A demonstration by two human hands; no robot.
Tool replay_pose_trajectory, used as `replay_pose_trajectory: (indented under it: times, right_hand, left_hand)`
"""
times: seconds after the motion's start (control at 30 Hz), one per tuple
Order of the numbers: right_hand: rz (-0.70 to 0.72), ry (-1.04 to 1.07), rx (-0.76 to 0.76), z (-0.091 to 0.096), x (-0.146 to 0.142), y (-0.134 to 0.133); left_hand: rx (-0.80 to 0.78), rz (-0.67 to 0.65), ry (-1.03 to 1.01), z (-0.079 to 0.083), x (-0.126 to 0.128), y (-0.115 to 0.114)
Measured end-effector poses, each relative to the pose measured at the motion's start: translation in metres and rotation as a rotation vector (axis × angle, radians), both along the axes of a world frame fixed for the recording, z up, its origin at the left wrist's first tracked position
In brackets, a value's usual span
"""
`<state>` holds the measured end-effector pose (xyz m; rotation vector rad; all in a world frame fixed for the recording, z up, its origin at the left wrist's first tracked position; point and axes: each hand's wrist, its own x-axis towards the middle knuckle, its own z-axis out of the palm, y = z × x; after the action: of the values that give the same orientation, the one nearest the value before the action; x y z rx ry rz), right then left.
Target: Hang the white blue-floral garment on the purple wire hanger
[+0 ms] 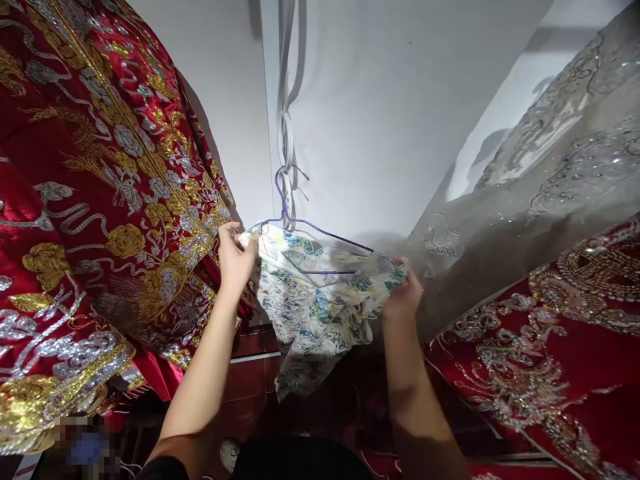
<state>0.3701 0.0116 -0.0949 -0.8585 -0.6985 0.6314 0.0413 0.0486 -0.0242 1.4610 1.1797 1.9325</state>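
A white garment with a blue, green and yellow floral print (pixel 320 300) hangs on a thin purple hanger (pixel 330 233). The hanger's hook is caught in a white ring hanger strip (pixel 286 140) on the wall. My left hand (pixel 237 257) pinches the garment's left shoulder near the hanger's end. On the other side, my right hand (pixel 404 293) grips the right shoulder edge, just beyond the hanger's right tip. The cloth is spread between both hands, and its lower part droops in folds.
Red gowns with gold and silver embroidery (pixel 125 200) fill the left side. At right hang a sheer beaded pale gown (pixel 565 153) and a red beaded one (pixel 560 373). Behind is a white wall (pixel 380 100); below lies a red tiled floor (pixel 245 380).
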Motion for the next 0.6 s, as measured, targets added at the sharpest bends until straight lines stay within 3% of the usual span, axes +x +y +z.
replay_pose_trajectory:
  times: [0.13, 0.27, 0.43, 0.53, 0.6]
  right_hand:
    - [0.163, 0.077, -0.062, -0.039, -0.036, 0.005]
    - [0.371, 0.014, -0.165, -0.053, -0.077, 0.006]
    - [0.55, -0.236, -0.377, -0.064, -0.122, -0.001]
    - [0.546, -0.466, -0.392, -0.067, -0.142, -0.009]
    - [0.626, -0.654, -0.4, -0.065, -0.157, -0.017]
  left_hand:
    - [-0.061, -0.139, -0.195, 0.0, -0.014, 0.003]
    - [-0.133, -0.298, -0.599, -0.007, -0.04, -0.02]
    - [-0.161, -0.213, -0.8, -0.028, -0.065, -0.057]
    - [-0.184, -0.13, -0.792, -0.054, -0.057, -0.082]
    - [-0.22, -0.066, -0.749, -0.076, -0.039, -0.098]
